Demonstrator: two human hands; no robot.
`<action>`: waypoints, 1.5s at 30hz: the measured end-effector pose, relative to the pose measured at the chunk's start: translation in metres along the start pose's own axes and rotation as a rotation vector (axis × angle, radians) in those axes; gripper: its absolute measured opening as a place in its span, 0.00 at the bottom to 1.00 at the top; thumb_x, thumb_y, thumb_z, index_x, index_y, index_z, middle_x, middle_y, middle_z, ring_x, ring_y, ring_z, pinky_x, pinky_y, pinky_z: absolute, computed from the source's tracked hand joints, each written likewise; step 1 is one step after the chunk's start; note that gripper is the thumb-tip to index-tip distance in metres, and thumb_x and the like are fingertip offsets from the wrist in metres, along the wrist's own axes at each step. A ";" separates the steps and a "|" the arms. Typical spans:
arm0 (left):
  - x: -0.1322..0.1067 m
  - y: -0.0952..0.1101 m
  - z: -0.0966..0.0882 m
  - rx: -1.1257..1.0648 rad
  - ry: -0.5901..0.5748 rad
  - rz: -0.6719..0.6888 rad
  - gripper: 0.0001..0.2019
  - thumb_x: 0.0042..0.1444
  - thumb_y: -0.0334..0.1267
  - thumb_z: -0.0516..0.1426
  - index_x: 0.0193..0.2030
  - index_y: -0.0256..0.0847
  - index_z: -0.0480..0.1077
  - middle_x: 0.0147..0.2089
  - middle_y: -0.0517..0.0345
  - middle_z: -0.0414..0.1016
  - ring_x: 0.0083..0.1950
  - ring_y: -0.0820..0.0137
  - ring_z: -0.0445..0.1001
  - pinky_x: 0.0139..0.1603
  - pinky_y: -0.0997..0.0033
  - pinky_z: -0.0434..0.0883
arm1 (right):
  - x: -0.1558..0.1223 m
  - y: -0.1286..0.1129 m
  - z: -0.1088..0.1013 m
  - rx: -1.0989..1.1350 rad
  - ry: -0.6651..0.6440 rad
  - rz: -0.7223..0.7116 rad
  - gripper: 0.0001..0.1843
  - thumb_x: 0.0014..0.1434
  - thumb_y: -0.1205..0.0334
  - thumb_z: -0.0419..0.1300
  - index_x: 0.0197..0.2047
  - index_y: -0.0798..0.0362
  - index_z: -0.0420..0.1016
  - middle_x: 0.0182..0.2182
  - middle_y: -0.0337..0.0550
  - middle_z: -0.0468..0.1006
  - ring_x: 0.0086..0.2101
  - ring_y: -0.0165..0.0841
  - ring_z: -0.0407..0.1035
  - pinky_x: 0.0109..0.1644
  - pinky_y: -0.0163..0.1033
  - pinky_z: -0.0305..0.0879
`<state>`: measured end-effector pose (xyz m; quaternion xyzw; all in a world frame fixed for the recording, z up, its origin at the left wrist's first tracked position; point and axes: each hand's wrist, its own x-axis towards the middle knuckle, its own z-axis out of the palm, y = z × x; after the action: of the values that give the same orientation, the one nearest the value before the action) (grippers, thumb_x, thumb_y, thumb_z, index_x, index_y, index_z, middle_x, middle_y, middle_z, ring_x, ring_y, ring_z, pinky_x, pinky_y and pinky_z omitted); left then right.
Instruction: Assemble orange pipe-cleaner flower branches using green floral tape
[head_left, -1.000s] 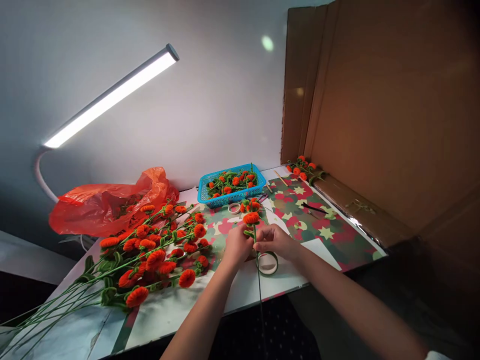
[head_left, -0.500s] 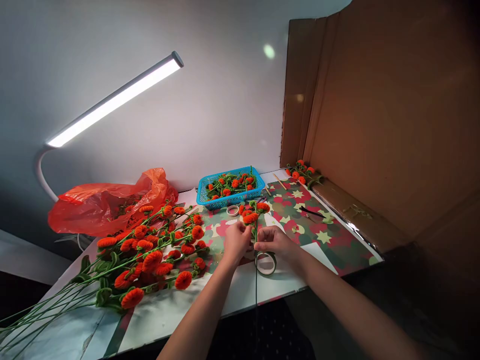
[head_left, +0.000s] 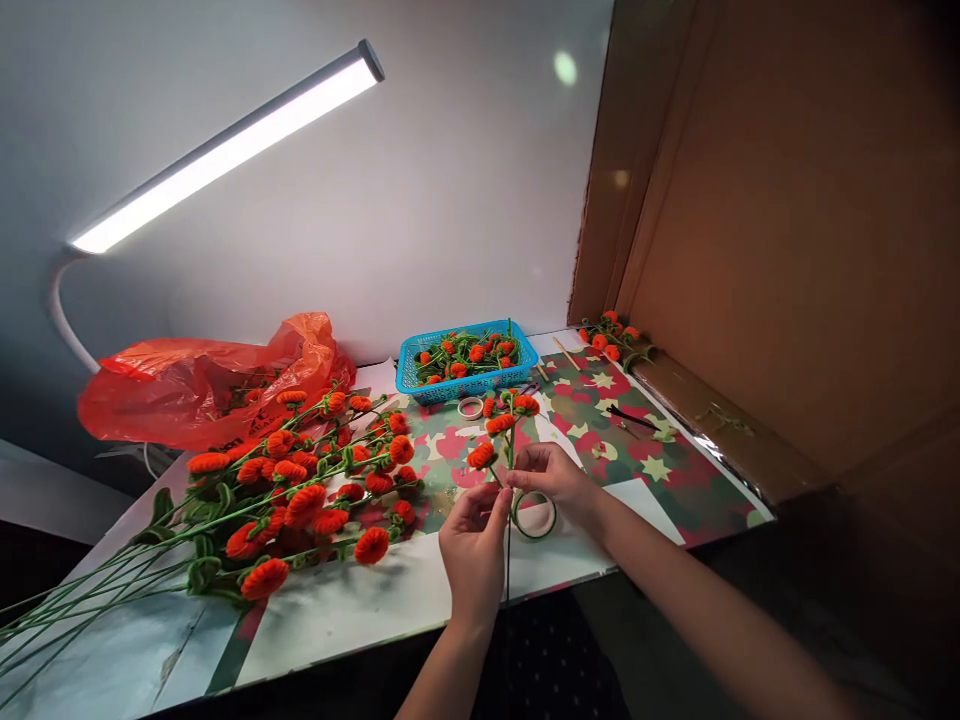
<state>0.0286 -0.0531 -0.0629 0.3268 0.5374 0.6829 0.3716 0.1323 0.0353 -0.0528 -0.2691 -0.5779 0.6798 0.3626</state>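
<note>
Flower spray [head_left: 500, 425] upright at the grip, orange heads [head_left: 481, 456] above it. Left hand [head_left: 474, 530]: thumb and finger pinched on the stems [head_left: 508, 560]. Right hand [head_left: 551, 477]: fingertips closed there too. Tape roll [head_left: 554, 522] just below right hand; blue basket [head_left: 427, 396] beyond.

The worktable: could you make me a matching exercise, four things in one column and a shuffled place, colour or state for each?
Things:
1. Mesh basket
2. Desk lamp
3. Plastic bag
4. Flower spray

Descriptions:
A. Glowing white
B. Upright, at the person's fingers
C. Blue, holding small orange flowers and green stems
D. Translucent red, crumpled

Right pairs: 1-C, 2-A, 3-D, 4-B
</note>
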 end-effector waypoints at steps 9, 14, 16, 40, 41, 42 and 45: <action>-0.001 -0.011 -0.003 0.094 0.055 0.141 0.11 0.47 0.39 0.63 0.39 0.40 0.77 0.35 0.56 0.77 0.33 0.71 0.75 0.32 0.75 0.73 | 0.005 0.006 0.003 0.059 0.030 0.105 0.21 0.37 0.52 0.71 0.18 0.56 0.66 0.17 0.34 0.69 0.20 0.24 0.61 0.23 0.31 0.54; -0.008 -0.012 -0.008 0.106 -0.018 0.132 0.14 0.49 0.38 0.62 0.44 0.43 0.76 0.40 0.56 0.77 0.34 0.70 0.75 0.33 0.73 0.75 | 0.006 0.008 0.003 0.040 0.028 0.123 0.21 0.36 0.50 0.71 0.19 0.57 0.67 0.18 0.35 0.71 0.21 0.25 0.63 0.25 0.31 0.56; -0.010 -0.013 -0.010 0.084 -0.003 0.078 0.14 0.48 0.38 0.62 0.44 0.43 0.76 0.40 0.56 0.78 0.35 0.70 0.75 0.34 0.73 0.75 | 0.007 0.009 0.003 0.008 0.017 0.117 0.21 0.36 0.50 0.71 0.19 0.57 0.67 0.17 0.34 0.69 0.20 0.24 0.62 0.24 0.31 0.55; -0.002 -0.009 -0.014 0.006 0.069 -0.051 0.17 0.43 0.39 0.65 0.42 0.38 0.75 0.31 0.56 0.79 0.31 0.69 0.76 0.32 0.73 0.74 | 0.008 0.007 0.014 -0.015 0.024 0.165 0.19 0.37 0.50 0.70 0.21 0.57 0.70 0.18 0.35 0.71 0.21 0.25 0.64 0.23 0.31 0.56; -0.001 -0.009 -0.015 0.005 0.078 -0.059 0.16 0.43 0.40 0.65 0.41 0.38 0.76 0.32 0.56 0.79 0.32 0.68 0.77 0.33 0.72 0.75 | 0.009 0.006 0.015 -0.016 0.026 0.175 0.20 0.37 0.50 0.70 0.20 0.57 0.70 0.17 0.35 0.70 0.20 0.25 0.63 0.22 0.31 0.56; 0.000 -0.010 -0.016 -0.002 0.089 -0.075 0.16 0.42 0.40 0.66 0.40 0.38 0.77 0.32 0.55 0.80 0.32 0.68 0.77 0.33 0.71 0.75 | 0.010 0.006 0.016 -0.016 0.027 0.185 0.20 0.37 0.50 0.70 0.20 0.57 0.70 0.17 0.35 0.70 0.20 0.24 0.63 0.22 0.30 0.55; 0.003 -0.011 -0.020 -0.069 0.112 -0.145 0.15 0.40 0.39 0.67 0.37 0.38 0.78 0.30 0.55 0.80 0.28 0.70 0.76 0.30 0.73 0.74 | 0.011 0.005 0.017 0.005 0.005 0.200 0.19 0.38 0.51 0.70 0.22 0.58 0.72 0.19 0.36 0.72 0.21 0.25 0.64 0.23 0.31 0.58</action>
<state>0.0121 -0.0585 -0.0777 0.2352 0.5556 0.6895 0.4007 0.1115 0.0331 -0.0537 -0.3262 -0.5456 0.7133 0.2951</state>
